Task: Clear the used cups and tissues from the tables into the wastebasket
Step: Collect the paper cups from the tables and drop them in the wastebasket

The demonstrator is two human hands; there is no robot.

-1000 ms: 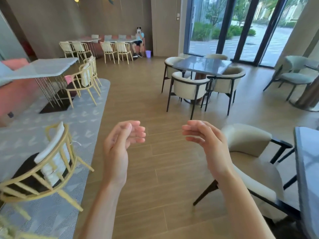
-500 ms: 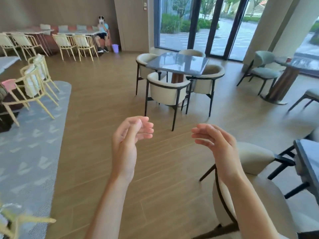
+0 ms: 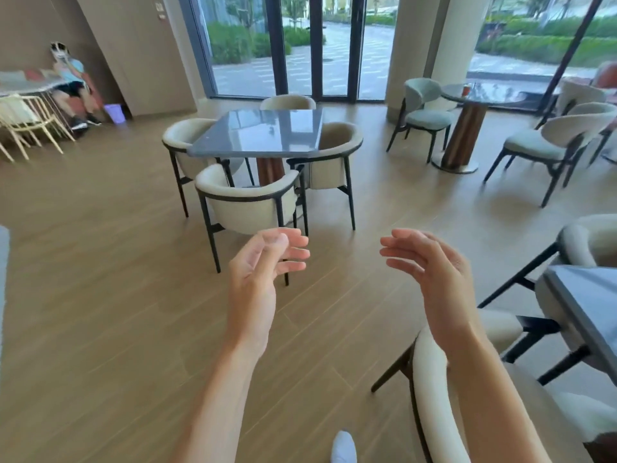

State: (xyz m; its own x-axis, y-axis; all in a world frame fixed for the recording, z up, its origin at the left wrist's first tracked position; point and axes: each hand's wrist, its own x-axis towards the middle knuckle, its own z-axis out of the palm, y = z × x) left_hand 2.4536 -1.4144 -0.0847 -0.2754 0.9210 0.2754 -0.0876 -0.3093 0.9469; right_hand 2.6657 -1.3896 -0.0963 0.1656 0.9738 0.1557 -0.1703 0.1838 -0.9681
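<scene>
Our left hand (image 3: 263,262) and right hand (image 3: 430,269) are both held up in front of us, fingers loose, holding nothing. We see a small red cup (image 3: 466,90) far off on the round table (image 3: 494,96), ahead and to the right, so our right hand is nearer. The purple wastebasket (image 3: 115,113) sits far away to the left by the wall.

I can't read any text, number or brand from here. The only sign-like thing is a small plate (image 3: 161,11) on the brown wall panel (image 3: 133,55), just left of the glass doors (image 3: 300,45); it carries a dark and a red mark, both too blurred for me to make out.
</scene>
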